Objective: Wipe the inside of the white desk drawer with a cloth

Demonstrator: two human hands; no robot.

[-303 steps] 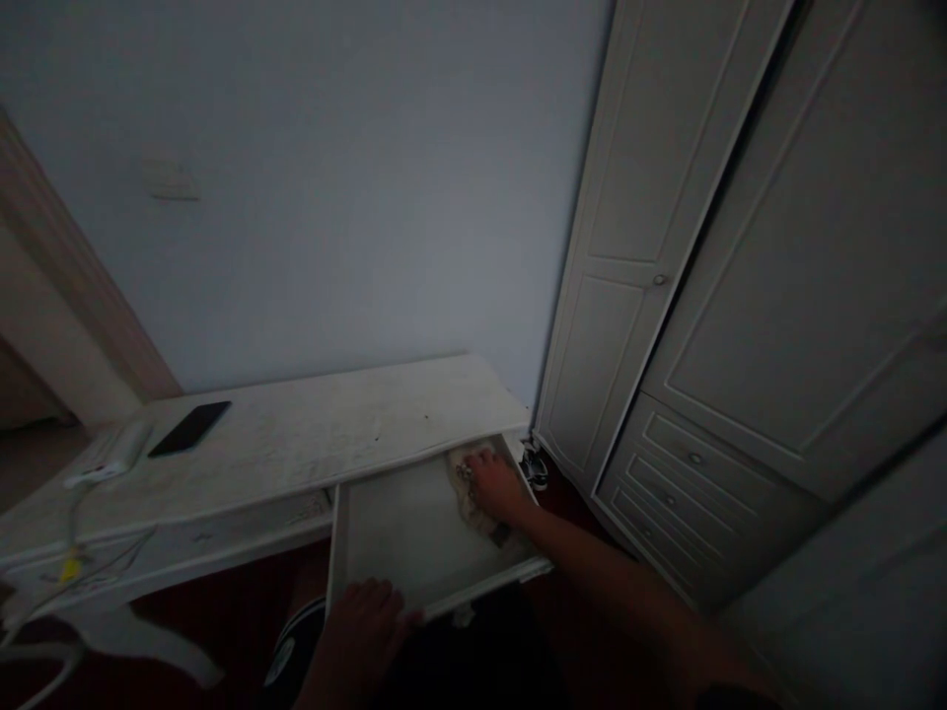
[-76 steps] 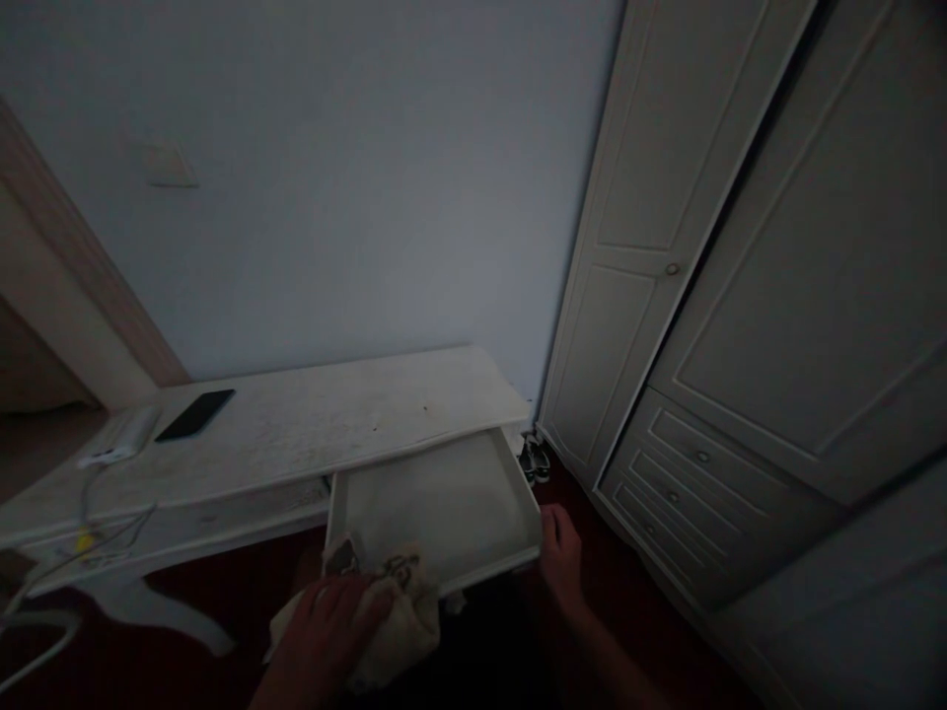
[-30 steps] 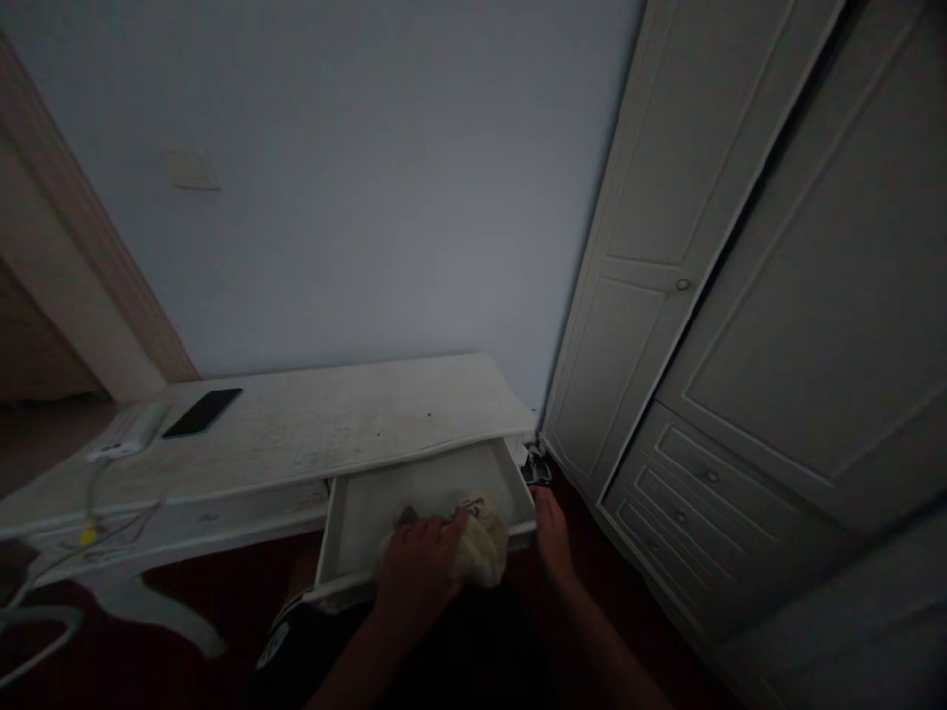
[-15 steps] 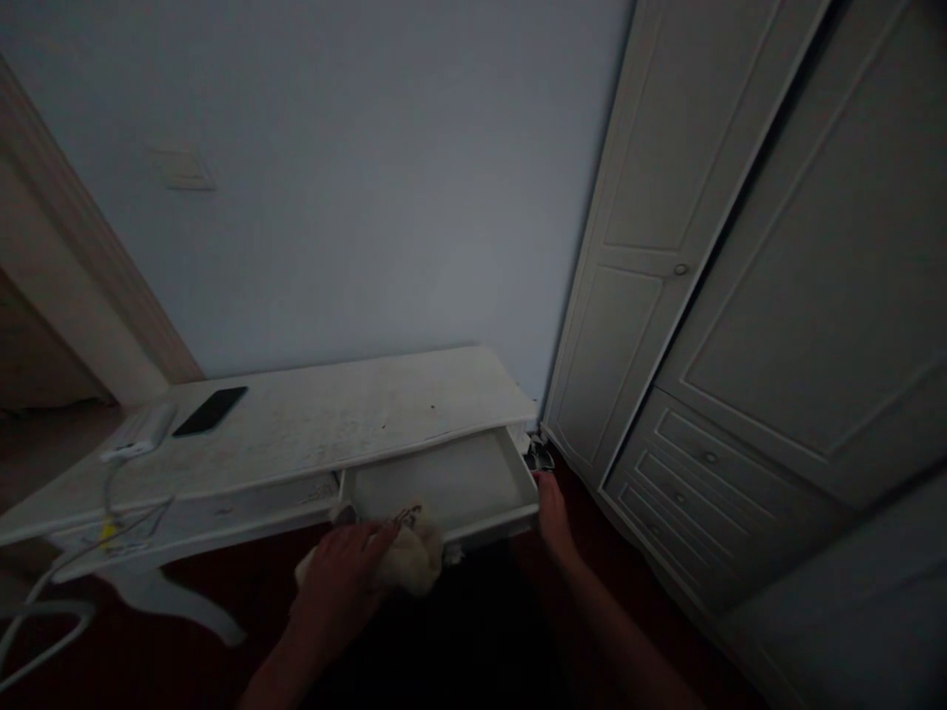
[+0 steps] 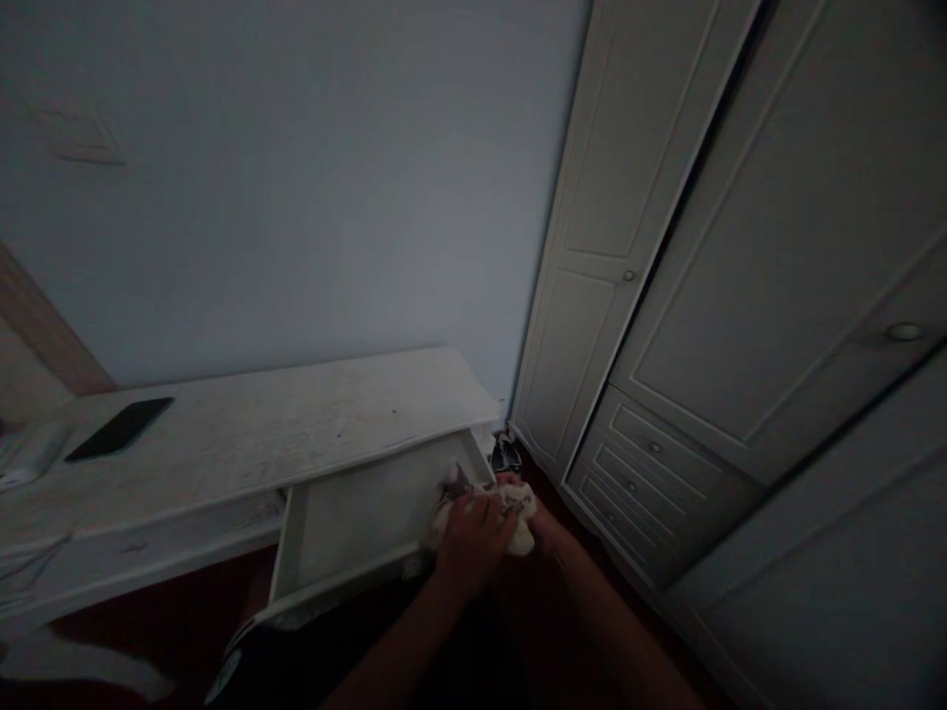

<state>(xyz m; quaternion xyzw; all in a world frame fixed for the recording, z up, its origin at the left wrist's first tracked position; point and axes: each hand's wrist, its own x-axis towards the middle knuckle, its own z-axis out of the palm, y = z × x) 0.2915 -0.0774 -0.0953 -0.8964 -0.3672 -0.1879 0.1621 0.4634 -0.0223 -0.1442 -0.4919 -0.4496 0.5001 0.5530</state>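
A pale crumpled cloth (image 5: 518, 505) with dark print lies at the right front corner of the open white drawer (image 5: 355, 508). My left hand (image 5: 470, 537) is closed on the cloth and presses it against the drawer's right side. My right hand (image 5: 544, 523) sits just behind the cloth at the same corner; its fingers are mostly hidden by the cloth and the left hand. The drawer stands pulled out from under a white desk (image 5: 244, 434).
A black phone (image 5: 118, 427) and a white device (image 5: 26, 452) lie on the desk's left end. A tall white wardrobe (image 5: 688, 296) with small drawers stands close on the right. Shoes (image 5: 507, 454) sit on the dark floor between desk and wardrobe.
My left hand has slid the cloth from the drawer's front middle to its right corner, next to my right hand. The view has swung to the right.
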